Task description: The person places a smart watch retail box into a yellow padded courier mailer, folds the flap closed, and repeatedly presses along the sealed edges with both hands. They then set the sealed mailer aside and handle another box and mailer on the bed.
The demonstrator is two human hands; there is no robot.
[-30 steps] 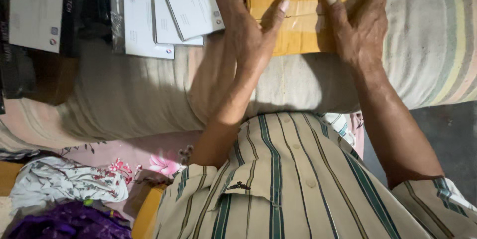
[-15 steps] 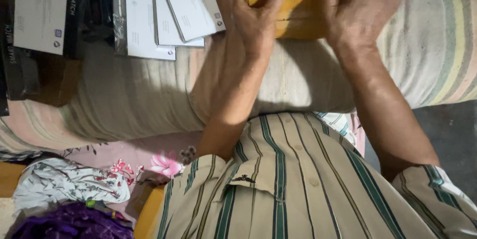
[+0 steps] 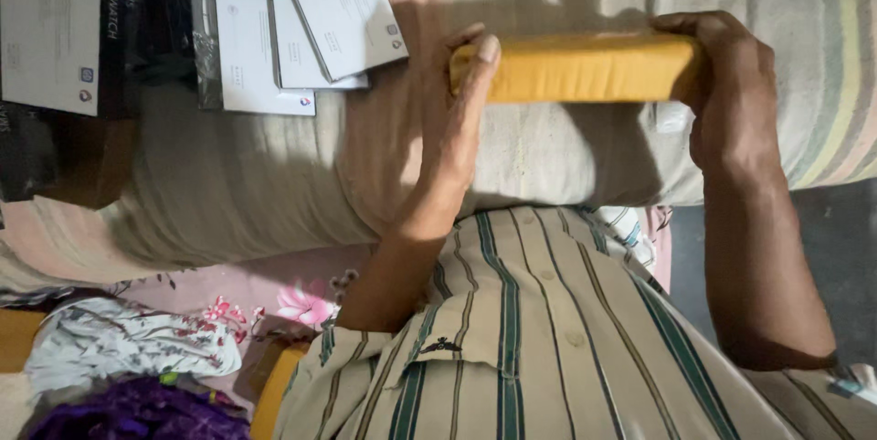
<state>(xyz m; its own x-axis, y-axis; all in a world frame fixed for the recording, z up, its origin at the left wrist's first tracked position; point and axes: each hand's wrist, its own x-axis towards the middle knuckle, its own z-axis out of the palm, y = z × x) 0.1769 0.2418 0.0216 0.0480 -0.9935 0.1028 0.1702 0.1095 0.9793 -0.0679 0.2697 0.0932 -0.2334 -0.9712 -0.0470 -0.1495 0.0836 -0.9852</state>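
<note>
We've got the yellow box turned on edge above the striped pillow, left hand and right hand gripping each end, fingers wrapped tight; white cartons lie just left.

yellow-brown package: a flat, padded parcel, seen edge-on, held above the striped cushion, gripped at its ends by the left hand and the right hand.
white boxes: flat rectangular cartons, overlapped at the upper left of the parcel, one marked with a small round orange-and-black picture.
black box: lain between white cartons, white print along its side.
far-left white carton: cut off by the frame edge.
</note>
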